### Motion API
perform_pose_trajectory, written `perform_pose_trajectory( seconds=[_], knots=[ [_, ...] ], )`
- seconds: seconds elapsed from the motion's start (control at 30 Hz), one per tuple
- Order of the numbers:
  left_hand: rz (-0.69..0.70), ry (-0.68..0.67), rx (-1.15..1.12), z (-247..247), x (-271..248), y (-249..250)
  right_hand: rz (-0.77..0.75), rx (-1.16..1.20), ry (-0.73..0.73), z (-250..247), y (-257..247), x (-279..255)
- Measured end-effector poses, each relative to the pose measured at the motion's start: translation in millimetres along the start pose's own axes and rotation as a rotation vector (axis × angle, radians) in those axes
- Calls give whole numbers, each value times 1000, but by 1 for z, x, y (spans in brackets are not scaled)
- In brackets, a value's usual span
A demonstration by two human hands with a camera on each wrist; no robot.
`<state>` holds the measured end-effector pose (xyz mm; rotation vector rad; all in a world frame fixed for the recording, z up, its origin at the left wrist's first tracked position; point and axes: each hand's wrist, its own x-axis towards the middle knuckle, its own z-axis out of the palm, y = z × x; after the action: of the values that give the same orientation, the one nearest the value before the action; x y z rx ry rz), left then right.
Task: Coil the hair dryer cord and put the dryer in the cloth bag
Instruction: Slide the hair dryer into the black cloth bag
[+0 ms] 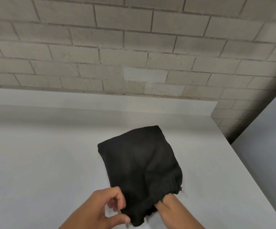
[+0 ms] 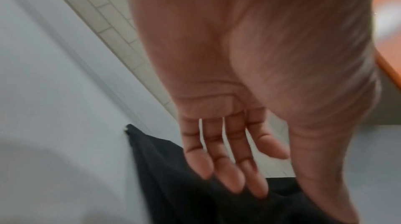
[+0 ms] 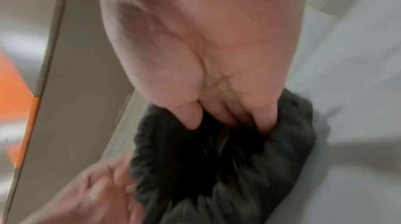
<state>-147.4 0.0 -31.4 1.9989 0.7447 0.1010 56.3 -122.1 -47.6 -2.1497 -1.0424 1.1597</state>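
Observation:
A black cloth bag (image 1: 139, 162) lies bulging on the white table (image 1: 43, 154), its gathered mouth toward me. The hair dryer and its cord are out of sight; something fills the bag. My right hand (image 1: 163, 204) has its fingers curled into the gathered mouth (image 3: 195, 167) and grips the rim; the fingertips are hidden inside. My left hand (image 1: 115, 207) hovers at the left edge of the mouth with relaxed fingers (image 2: 228, 167) over the cloth (image 2: 184, 193), holding nothing. It also shows blurred in the right wrist view as the left hand (image 3: 104, 190).
A grey brick wall (image 1: 134, 47) stands behind the table. The table's right edge (image 1: 233, 146) runs diagonally close to the bag, with a drop beyond it. A white drawstring tip (image 1: 183, 190) sticks out at the bag's right corner.

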Motion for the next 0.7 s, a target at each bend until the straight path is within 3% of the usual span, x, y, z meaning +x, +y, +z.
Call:
perform_pose_trajectory(
  seconds=[0.1,0.17,0.23,0.37,0.43,0.53,0.7],
  knots=[
    [-269,-48,62,1,-3,-13,-154,9,-56,-17,13,-14],
    [-293,-192,57,8,-2,-25,-153,29,-71,-35,21,-22],
    [-337,-193,-22,15,0,-32,-115,60,-10,-51,29,-25],
    [-474,-71,38,28,11,-31,-75,134,308,-63,45,-19],
    [-503,-141,9,28,17,-24,-102,135,297,-58,46,-15],
    [-540,-187,-179,27,29,-31,-135,231,275,-43,44,-8],
    [-645,-187,-623,39,37,-34,-204,235,441,-20,41,1]
  ],
)
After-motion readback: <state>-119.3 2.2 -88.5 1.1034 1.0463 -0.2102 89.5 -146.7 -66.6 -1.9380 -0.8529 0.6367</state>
